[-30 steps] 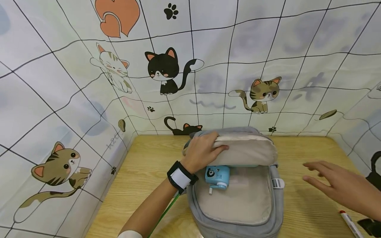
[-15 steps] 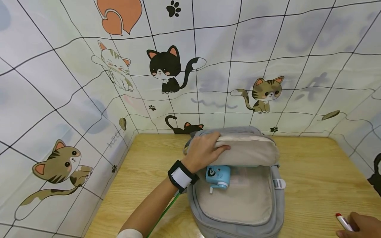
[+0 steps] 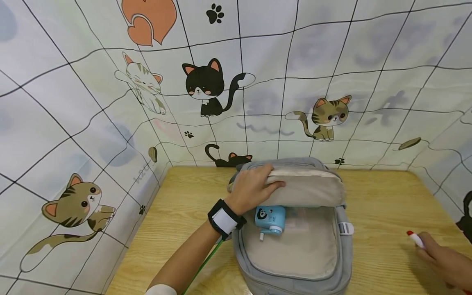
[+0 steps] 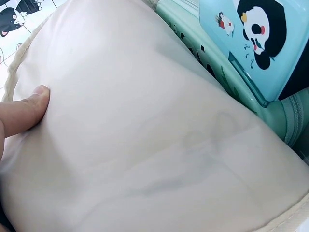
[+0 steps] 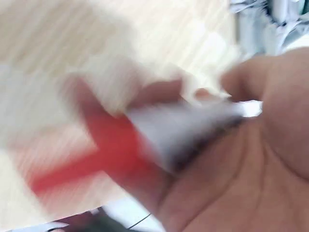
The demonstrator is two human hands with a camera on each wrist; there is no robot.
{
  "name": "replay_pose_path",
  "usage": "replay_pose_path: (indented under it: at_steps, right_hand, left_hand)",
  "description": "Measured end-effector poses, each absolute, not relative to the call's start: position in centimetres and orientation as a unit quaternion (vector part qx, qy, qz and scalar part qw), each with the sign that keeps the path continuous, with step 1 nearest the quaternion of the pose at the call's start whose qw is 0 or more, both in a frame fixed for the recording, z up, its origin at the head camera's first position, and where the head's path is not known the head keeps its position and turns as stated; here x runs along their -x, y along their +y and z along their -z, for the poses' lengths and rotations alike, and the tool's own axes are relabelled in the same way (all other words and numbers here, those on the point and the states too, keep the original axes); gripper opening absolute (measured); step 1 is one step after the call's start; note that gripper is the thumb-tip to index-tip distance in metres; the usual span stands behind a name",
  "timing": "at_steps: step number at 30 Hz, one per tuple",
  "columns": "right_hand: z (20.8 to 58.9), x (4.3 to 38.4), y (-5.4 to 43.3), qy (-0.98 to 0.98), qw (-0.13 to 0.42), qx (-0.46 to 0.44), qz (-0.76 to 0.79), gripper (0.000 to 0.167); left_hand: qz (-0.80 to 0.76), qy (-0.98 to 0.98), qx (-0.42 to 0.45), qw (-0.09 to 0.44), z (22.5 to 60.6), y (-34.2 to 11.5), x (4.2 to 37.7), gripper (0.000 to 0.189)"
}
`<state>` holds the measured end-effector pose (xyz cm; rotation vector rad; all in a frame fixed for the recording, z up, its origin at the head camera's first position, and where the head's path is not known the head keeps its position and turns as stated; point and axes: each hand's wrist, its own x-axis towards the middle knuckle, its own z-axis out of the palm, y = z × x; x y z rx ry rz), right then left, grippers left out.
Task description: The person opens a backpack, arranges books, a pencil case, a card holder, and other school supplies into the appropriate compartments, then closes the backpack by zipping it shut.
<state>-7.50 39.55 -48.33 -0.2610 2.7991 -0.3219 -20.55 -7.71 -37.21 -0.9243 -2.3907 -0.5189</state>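
Note:
A grey backpack with beige lining lies unzipped on the table in the head view. My left hand grips the edge of its raised flap, and the thumb presses the lining in the left wrist view. Inside sits a light-blue hand-crank pencil sharpener with a panda print. Beside it, a green zipped case shows in the left wrist view. Right of the bag, my right hand holds a white marker with a red end; both are blurred in the right wrist view.
The wooden table ends at a cat-printed cloth wall behind and at the sides. A white buckle sticks out from the bag's right side. A green cord hangs along my left forearm.
My right hand has gone from hovering open to picking up the marker from the table's right front, then moved slightly up and left with it. The left hand stays on the flap.

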Motion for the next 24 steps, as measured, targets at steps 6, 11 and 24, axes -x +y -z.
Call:
replay_pose_path:
  at_steps: [6, 11, 24]
  right_hand:
    - [43.2, 9.6, 31.5, 0.980, 0.112, 0.110, 0.122, 0.035]
    - [40.8, 10.6, 24.5, 0.965, 0.022, 0.236, 0.108, 0.018]
    - [45.8, 12.7, 13.8, 0.851, -0.124, 0.510, 0.016, 0.018]
  left_hand:
    - [0.189, -0.884, 0.341, 0.258, 37.0, -7.8, 20.7, 0.031]
    - [0.193, -0.882, 0.340, 0.263, 36.8, -8.1, 20.8, 0.030]
    - [0.197, -0.885, 0.344, 0.246, 36.4, -7.5, 20.9, 0.028]
